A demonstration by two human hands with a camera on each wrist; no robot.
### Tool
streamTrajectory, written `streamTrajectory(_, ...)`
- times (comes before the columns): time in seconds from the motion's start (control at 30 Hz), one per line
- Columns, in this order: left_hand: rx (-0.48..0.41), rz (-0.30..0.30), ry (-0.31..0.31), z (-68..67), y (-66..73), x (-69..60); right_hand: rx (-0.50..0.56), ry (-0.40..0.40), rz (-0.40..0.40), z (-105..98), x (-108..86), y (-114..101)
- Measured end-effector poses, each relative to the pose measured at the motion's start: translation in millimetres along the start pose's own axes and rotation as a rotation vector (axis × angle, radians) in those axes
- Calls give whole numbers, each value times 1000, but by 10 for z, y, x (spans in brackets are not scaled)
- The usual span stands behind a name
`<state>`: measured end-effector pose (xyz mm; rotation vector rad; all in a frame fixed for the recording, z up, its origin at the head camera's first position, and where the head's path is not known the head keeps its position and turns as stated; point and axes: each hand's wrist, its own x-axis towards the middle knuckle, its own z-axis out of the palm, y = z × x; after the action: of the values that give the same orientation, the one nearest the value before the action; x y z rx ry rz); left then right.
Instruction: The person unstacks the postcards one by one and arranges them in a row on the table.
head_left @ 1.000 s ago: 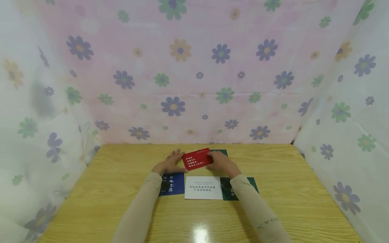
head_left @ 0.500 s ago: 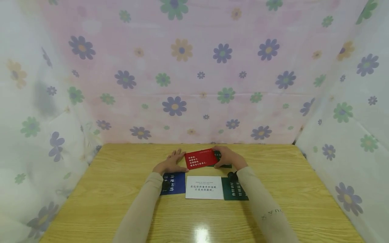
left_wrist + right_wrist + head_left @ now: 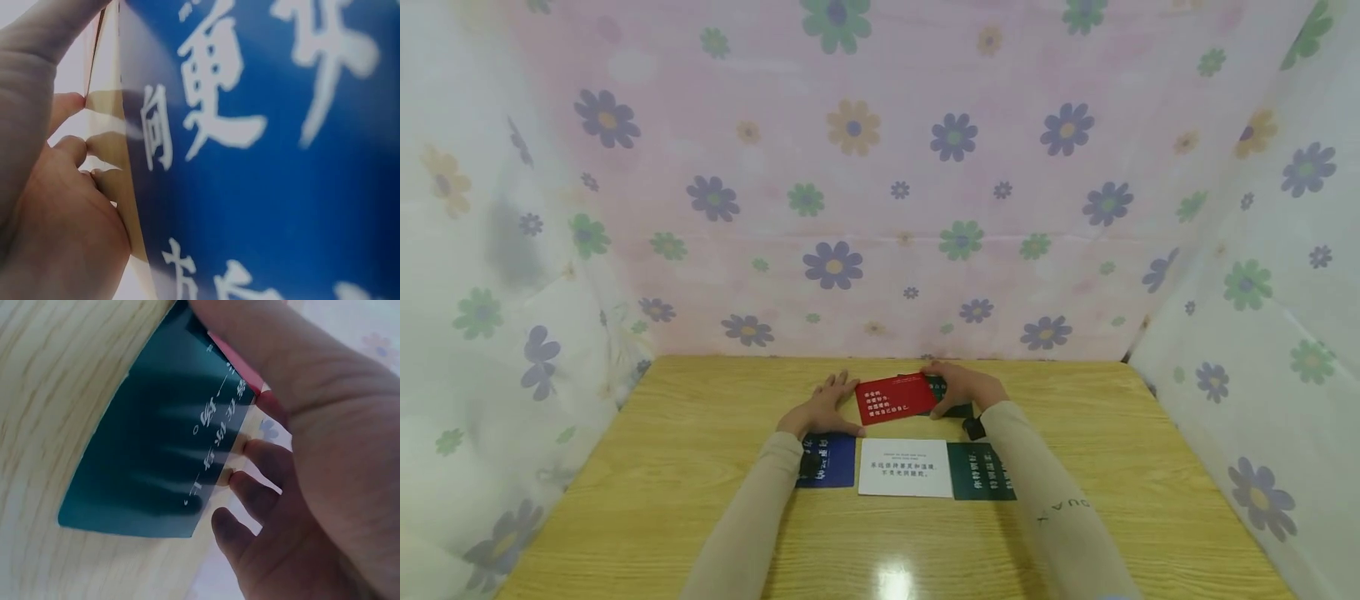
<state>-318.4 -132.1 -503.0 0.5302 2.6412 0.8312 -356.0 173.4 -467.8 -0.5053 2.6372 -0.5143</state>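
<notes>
Lying slightly askew between two hands, the red card [image 3: 887, 400] covers part of the far green card [image 3: 144, 444], its right end farther from the person than its left. The right hand [image 3: 966, 390] pinches its right end, thumb at the near edge and forefinger at the far one. The left hand [image 3: 822, 411] is at its left end, fingers extended and thumb apart from them; its grip shows poorly in the wrist view, so it seems only to touch the card. Nearer the person, a row runs from the blue card [image 3: 838, 462], partly under the left wrist, through the white card [image 3: 905, 468] to the near green card [image 3: 981, 471], partly hidden by the right sleeve [image 3: 1052, 508]. All lie on a wooden desk [image 3: 662, 500]; behind it hangs flowered cloth [image 3: 865, 208].
</notes>
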Motion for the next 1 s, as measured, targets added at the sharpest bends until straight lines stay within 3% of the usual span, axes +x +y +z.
streamTrajectory(0.23,7,15,17,9,25,-6,20,37,-58,22,-9,24)
streamTrajectory(0.73,-79,-22,58,69,-42,-25,121,140,-138,103,-48,135)
streamTrajectory(1.0,-141,23,103,38,-35,-71,176,189,-215,80,-140,143)
